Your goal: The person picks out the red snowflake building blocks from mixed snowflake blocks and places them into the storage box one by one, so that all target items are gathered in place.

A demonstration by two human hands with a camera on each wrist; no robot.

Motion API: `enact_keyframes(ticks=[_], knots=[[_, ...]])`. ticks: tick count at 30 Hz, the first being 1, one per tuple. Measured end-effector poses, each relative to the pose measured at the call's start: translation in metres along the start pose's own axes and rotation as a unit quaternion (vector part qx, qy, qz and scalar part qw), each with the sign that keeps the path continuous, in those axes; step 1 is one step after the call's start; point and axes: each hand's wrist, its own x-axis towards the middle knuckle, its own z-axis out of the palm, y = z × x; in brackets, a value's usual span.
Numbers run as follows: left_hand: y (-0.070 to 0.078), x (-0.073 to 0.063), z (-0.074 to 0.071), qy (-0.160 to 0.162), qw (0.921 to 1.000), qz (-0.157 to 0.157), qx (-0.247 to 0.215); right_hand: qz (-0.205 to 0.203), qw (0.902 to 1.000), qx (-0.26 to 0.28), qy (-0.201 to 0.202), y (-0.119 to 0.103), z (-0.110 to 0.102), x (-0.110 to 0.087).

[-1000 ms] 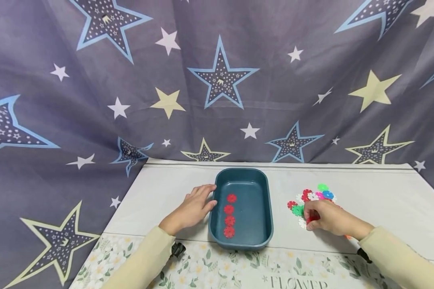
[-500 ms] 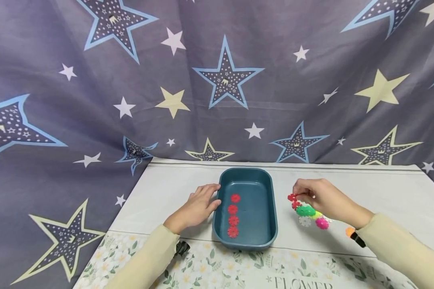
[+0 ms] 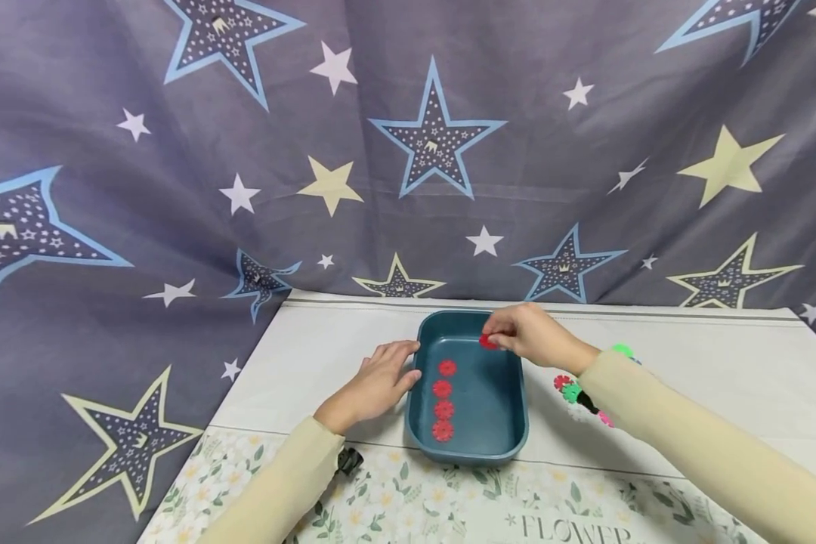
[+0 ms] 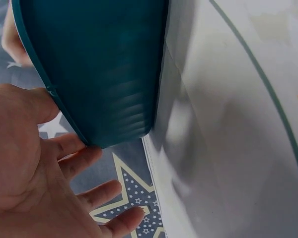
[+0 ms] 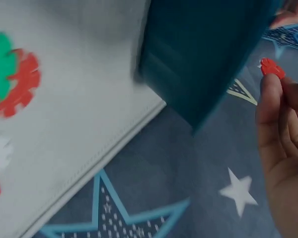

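Observation:
Between thumb and fingers, my right hand (image 3: pixel 532 332) pinches a red snowflake disc (image 3: pixel 487 342) over the far right corner of a teal tray (image 3: pixel 466 458). In the right wrist view the same notched red disc (image 5: pixel 272 68) shows at the fingertips. Along the tray's left side lie several red snowflake discs (image 3: pixel 443 409) in a column. My left hand (image 3: pixel 375 381) touches the tray's left rim with its fingertips and thumb, the fingers spread. The left wrist view has the thumb and fingers at the tray's rim (image 4: pixel 54 94), with the outer fingers off it.
Right of the tray lies a loose pile of coloured discs, partly hidden by my right sleeve (image 3: pixel 687 423); a green disc (image 3: pixel 571 392) and a red disc (image 3: pixel 562 382) show. A star-patterned cloth (image 3: pixel 408 227) hangs behind the table.
My right hand has picked a red disc from the pile and carried it left, over the tray. The left hand still touches the rim. The head view has shifted slightly.

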Motion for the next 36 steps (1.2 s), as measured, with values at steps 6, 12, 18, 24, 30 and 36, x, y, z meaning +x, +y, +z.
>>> enact_keyframes(ticks=[6, 12, 18, 24, 30, 36], knots=[[0.003, 0.007, 0.001, -0.008, 1.0, -0.001, 0.005, 0.003, 0.9992, -0.019, -0.036, 0.022, 0.015, 0.025], [0.002, 0.01, 0.001, -0.008, 0.9999, -0.007, 0.001, 0.002, 0.9981, -0.024, -0.057, 0.033, 0.025, 0.043], [0.003, 0.009, 0.001, -0.011, 0.9999, -0.013, -0.001, -0.004, 0.9958, 0.006, -0.091, 0.037, 0.038, 0.056], [0.004, 0.007, 0.001, -0.013, 0.9997, -0.019, 0.002, -0.003, 0.993, 0.006, -0.118, 0.038, 0.049, 0.063], [0.002, 0.004, 0.0, -0.014, 0.9996, -0.022, 0.004, 0.008, 0.9884, -0.058, -0.141, 0.03, 0.055, 0.071], [-0.001, 0.001, 0.001, -0.012, 0.9996, -0.024, 0.012, -0.016, 0.9843, -0.097, -0.147, 0.026, 0.063, 0.077]])
